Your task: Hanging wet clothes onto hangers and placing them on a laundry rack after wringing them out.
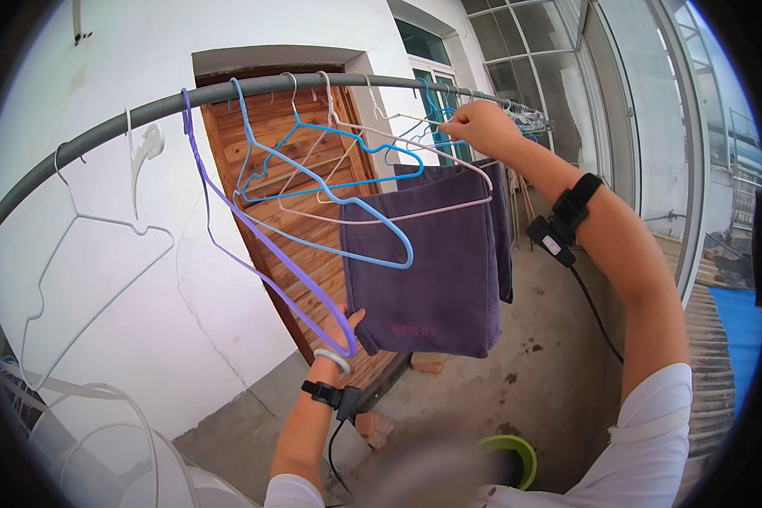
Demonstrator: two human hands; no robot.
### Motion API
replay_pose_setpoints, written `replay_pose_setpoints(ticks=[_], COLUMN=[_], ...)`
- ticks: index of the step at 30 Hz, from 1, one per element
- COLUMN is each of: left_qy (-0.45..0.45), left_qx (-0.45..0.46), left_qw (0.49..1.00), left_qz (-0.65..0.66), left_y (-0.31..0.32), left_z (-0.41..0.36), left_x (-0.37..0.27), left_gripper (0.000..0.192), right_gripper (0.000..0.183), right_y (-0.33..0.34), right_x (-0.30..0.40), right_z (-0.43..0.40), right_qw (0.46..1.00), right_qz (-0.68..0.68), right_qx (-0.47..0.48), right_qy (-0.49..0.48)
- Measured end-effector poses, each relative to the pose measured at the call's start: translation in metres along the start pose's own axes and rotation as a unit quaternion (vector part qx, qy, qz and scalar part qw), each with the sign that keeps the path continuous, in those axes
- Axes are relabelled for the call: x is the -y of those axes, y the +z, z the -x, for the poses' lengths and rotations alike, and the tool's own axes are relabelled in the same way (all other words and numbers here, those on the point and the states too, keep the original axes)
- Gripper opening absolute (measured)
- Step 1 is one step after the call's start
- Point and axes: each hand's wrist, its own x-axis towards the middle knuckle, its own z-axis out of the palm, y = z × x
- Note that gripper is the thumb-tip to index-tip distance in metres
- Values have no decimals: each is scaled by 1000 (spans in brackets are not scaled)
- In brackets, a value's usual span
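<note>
A dark purple towel (422, 267), folded over and bearing faint pink writing, hangs below a metal rail (260, 87). My right hand (482, 129) is raised near the rail, its fingers closed on the shoulder of a cream hanger (413, 118) above the towel. Lower down, my left hand (340, 327) is at the towel's lower left edge, thumb in front and the other fingers mostly hidden. A purple hanger (279, 261) hangs partly in front of that hand. Pink (413, 219) and blue hangers (330, 244) overlap the towel's upper front.
A grey wire hanger (111, 221) and a white hook (145, 152) hang at left. Behind stands a wooden door (279, 165) in a white wall. Bricks (427, 362) and a green bucket (526, 454) are on the concrete floor. More hangers (530, 120) crowd the rail's far end.
</note>
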Motion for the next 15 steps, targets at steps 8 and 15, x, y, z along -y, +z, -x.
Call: replay_pose_setpoints(ticks=[8,15], left_qy=[64,234], left_qx=[-28,-172], left_qw=[997,952], left_qz=[-13,-93], left_y=[-12,18], left_z=[-28,-56], left_x=[9,-88], left_gripper=[23,45], right_gripper=[26,24], right_y=[17,90], right_x=[-40,-49], right_z=[53,153], right_qw=[918,953], right_qz=[-48,-232], right_qx=[-385,-153], right_qy=[-76,118])
